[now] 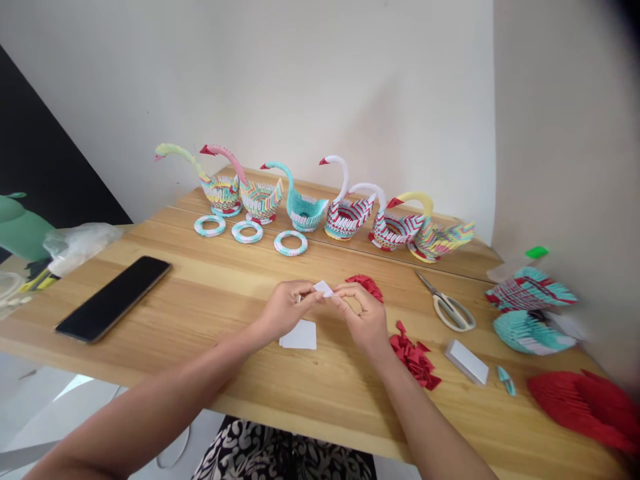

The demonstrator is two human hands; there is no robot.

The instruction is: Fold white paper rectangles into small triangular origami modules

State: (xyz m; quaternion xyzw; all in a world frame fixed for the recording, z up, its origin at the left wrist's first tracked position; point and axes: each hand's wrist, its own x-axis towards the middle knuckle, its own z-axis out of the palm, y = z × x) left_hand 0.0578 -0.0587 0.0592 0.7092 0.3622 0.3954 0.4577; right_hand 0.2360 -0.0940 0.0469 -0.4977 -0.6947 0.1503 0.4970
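Observation:
Between my two hands, above the wooden table, is a small folded white piece of paper [323, 289]. My left hand [290, 303] pinches its left side between thumb and fingers. On the other side, the fingertips of my right hand [364, 317] are closed on its right corner. A stack of white paper slips [301, 335] lies flat just below my left hand. One pile of folded red paper pieces [367, 285] sits behind my right hand, partly hidden by it. Another red pile [415, 357] lies beside my right forearm.
Several folded-paper swans [306, 212] stand along the back, with paper rings [291, 243] before them. A phone [115, 299] lies at left. Scissors [453, 312], a white box [467, 362], a small turquoise piece [506, 381] and a red paper body [583, 407] are at right.

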